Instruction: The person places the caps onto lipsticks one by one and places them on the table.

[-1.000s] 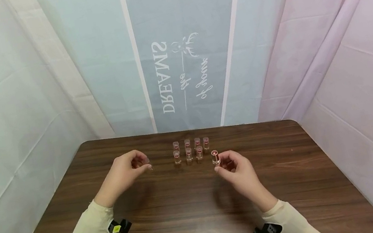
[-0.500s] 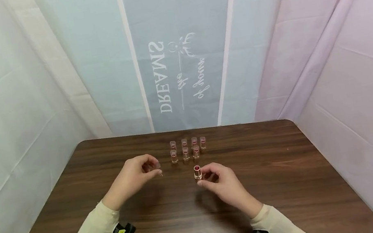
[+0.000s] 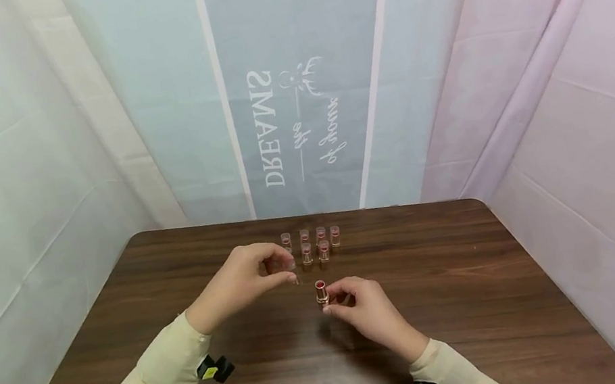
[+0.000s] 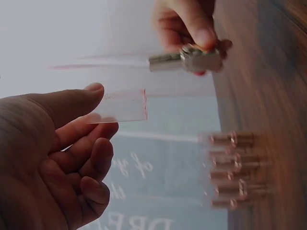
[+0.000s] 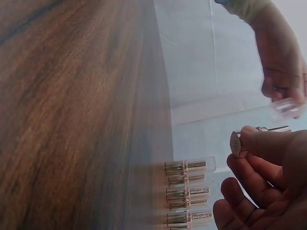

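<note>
A gold lipstick (image 3: 322,293) without its cap stands upright in the fingers of my right hand (image 3: 370,310), which pinches its base above the table. Up and to the left of it, my left hand (image 3: 244,277) pinches a clear cap (image 4: 123,105) between thumb and fingers. The left wrist view shows this cap apart from the lipstick. Behind both hands, several capped lipsticks (image 3: 335,236) stand upright in two rows. My left hand hides part of the left end of those rows in the head view.
The dark wooden table (image 3: 452,276) extends on both sides of the hands. A printed fabric backdrop (image 3: 297,132) hangs behind its far edge, with pale cloth (image 3: 606,167) along the right side and white cloth (image 3: 10,224) along the left.
The right hand has brought the lipstick left and nearer to me. My left hand has moved right with the cap, closer to the lipstick, now covering part of the front row.
</note>
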Demonstrator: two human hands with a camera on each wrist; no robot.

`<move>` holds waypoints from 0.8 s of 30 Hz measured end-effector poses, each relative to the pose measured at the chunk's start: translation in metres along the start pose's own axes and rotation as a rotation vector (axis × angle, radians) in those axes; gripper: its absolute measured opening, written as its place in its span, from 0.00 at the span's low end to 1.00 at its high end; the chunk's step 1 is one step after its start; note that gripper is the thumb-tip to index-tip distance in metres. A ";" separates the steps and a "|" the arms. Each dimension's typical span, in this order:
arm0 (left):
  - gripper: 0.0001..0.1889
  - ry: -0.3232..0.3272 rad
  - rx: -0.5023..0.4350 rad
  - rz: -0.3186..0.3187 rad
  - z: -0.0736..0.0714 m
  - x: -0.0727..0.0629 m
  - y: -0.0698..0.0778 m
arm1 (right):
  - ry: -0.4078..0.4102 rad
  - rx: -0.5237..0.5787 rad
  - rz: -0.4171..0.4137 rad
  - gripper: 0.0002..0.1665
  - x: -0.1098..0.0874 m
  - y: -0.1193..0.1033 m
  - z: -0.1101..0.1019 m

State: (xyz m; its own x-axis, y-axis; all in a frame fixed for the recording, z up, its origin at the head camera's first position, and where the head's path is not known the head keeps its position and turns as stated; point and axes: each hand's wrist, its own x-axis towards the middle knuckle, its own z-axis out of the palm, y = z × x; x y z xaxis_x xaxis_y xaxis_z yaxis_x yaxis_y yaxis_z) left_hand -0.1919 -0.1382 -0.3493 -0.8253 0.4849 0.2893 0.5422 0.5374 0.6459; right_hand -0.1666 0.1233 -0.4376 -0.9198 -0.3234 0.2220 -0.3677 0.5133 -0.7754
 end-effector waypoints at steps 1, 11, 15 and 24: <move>0.09 -0.010 0.000 0.016 0.000 0.003 0.004 | -0.001 -0.001 -0.005 0.11 0.000 0.000 0.000; 0.07 -0.113 0.021 0.103 0.012 0.021 0.028 | 0.007 0.002 -0.038 0.11 -0.001 -0.003 -0.002; 0.07 -0.136 0.040 0.114 0.018 0.023 0.027 | 0.010 0.019 -0.041 0.11 -0.001 -0.003 -0.002; 0.06 -0.153 0.061 0.122 0.024 0.024 0.027 | 0.035 0.037 -0.051 0.11 -0.003 -0.006 -0.004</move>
State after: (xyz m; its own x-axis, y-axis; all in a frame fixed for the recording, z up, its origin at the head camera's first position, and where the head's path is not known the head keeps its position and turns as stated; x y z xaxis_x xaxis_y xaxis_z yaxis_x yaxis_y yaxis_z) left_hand -0.1939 -0.0956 -0.3420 -0.7218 0.6457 0.2492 0.6492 0.5069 0.5671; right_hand -0.1621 0.1244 -0.4312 -0.9044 -0.3202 0.2819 -0.4095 0.4669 -0.7838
